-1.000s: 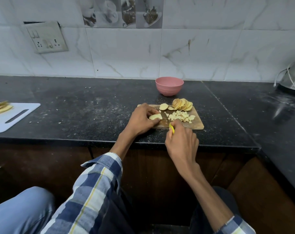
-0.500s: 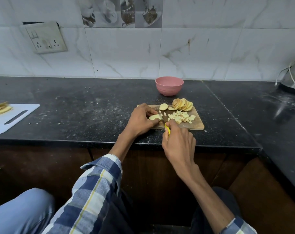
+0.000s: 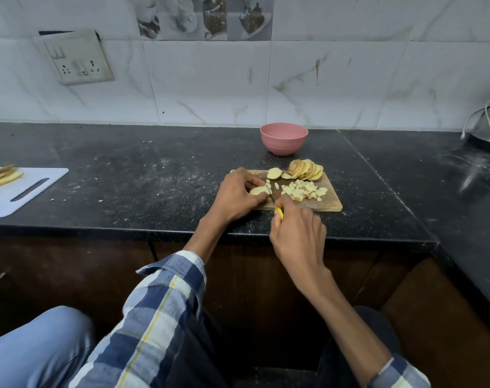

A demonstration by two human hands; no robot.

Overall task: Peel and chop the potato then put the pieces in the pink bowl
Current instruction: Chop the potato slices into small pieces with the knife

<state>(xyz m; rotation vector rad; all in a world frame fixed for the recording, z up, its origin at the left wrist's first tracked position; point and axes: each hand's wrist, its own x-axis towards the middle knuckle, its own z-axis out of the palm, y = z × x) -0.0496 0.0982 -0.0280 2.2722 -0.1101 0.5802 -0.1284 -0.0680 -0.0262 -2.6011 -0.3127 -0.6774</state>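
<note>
On the black counter lies a small wooden cutting board (image 3: 332, 204). My left hand (image 3: 236, 196) pinches a pale potato slice (image 3: 257, 190) flat on the board's left end. My right hand (image 3: 297, 233) grips a yellow-handled knife (image 3: 278, 212), its blade set down just right of that slice. A heap of small potato cubes (image 3: 304, 190) sits mid-board, and a fanned row of potato slices (image 3: 305, 169) lies at the board's far edge. The pink bowl (image 3: 284, 138) stands behind the board near the wall; its inside is hidden from view.
A white cutting board (image 3: 25, 191) with other slices (image 3: 2, 175) lies at the far left. A metal appliance with a cord (image 3: 487, 127) stands at the back right. The counter turns a corner on the right. A wall socket (image 3: 75, 60) is up left.
My right hand and the knife shifted slightly between cuts on the slice. The left hand keeps holding the slice in the same spot.
</note>
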